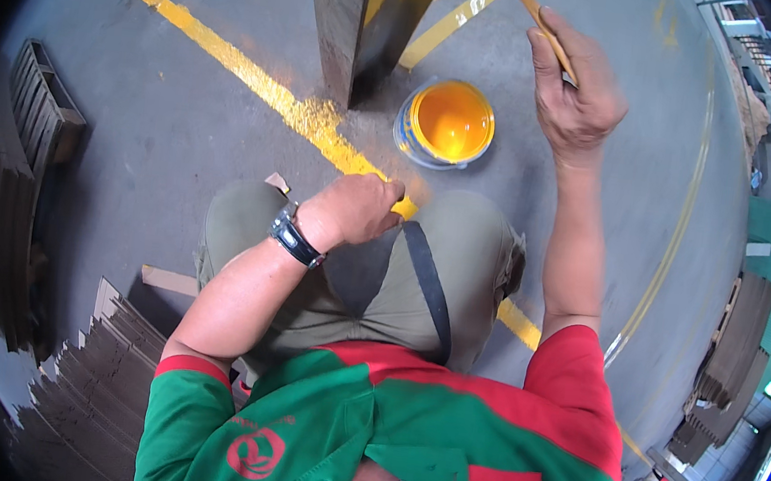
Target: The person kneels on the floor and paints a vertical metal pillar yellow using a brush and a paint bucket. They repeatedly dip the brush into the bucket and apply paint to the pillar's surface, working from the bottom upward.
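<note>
My right hand (pixel 581 97) is raised at the upper right, its fingers pinched around the slim wooden handle of a paintbrush (pixel 546 34). The far end of the brush lies beyond the top edge of view. Below and left of that hand, a round bucket (pixel 403 134) of bright yellow paint (pixel 454 121) stands on the floor. My left hand (pixel 356 209), with a dark watch (pixel 290 232) on its wrist, is curled closed near my left knee. What its fingers may hold is hidden. Beside it a dark strap (pixel 428 283) runs over my trousers.
A post (pixel 342 25) with a yellow side rises beyond my knees. A yellow floor line (pixel 208 48) runs diagonally past its foot. Stacked brown sheets (pixel 97 389) lie at lower left, a wooden pallet (pixel 48 102) at far left, more stacks (pixel 733 352) at right.
</note>
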Tool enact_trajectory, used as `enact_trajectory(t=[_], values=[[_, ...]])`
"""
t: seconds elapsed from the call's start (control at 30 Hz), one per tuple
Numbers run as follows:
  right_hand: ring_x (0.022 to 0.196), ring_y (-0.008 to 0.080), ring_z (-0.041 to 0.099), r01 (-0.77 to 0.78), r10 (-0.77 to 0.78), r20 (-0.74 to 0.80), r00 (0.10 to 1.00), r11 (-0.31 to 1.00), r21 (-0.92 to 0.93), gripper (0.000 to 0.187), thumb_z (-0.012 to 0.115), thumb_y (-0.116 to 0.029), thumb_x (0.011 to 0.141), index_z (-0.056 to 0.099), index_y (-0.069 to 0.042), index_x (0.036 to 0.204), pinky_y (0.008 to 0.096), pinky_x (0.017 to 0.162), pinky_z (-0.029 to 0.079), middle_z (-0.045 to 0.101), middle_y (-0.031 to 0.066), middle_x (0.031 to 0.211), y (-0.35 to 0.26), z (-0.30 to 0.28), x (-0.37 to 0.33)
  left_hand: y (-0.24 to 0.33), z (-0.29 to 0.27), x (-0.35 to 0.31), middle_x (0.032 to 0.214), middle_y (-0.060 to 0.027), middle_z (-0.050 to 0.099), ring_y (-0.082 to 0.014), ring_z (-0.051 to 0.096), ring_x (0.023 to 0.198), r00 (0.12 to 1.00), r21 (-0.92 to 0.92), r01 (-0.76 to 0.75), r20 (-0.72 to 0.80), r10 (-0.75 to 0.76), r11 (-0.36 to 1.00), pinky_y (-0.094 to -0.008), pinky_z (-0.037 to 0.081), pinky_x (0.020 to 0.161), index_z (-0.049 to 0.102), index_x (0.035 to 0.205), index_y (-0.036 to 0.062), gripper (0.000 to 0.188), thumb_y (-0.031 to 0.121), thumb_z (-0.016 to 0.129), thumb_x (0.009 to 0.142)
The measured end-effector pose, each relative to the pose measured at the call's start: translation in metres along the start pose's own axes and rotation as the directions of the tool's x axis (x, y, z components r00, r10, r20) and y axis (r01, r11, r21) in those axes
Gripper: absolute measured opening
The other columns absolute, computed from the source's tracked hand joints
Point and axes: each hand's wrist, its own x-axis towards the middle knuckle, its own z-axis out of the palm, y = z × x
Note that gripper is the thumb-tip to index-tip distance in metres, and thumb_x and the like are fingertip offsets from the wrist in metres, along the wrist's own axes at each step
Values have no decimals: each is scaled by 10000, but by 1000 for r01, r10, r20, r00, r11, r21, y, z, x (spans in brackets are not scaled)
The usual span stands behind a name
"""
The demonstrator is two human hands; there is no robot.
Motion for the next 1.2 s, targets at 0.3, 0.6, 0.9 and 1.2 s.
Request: enact_trajectory(t=[0.3,0.6,0.9,1.2], values=[[908,414,714,-470,459,736,497,856,-216,311,692,-303,927,773,-37,1064,485,846,563,744,223,956,56,69,-148,1,8,11,972,-259,729,-429,703,957,996,32,57,60,-59,998,-500,561,845,647,1197,5,361,288,666,974],[888,388,724,-637,544,652,528,762,-121,287,688,-268,923,776,-32,1061,454,817,566,753,198,919,70,69,-163,-4,11,13,928,-278,724,-441,713,929,999,2,40,7,-40,999,-520,569,819,649,1115,-23,376,311,693,949],[610,66,550,-982,823,535,189,160,100,309,713,-235,972,754,-3,1171,255,597,476,726,44,804,56,30,-173,0,7,11,989,-238,742,-406,710,970,995,62,81,47,-84,995,-489,565,849,650,1231,13,409,331,666,975],[901,185,703,-797,625,535,569,580,170,237,724,-126,925,768,-54,1147,292,801,544,722,78,1037,41,12,-220,-2,10,10,995,-241,739,-411,708,978,995,84,94,32,-97,992,-493,566,866,651,1224,21,397,325,667,969]])
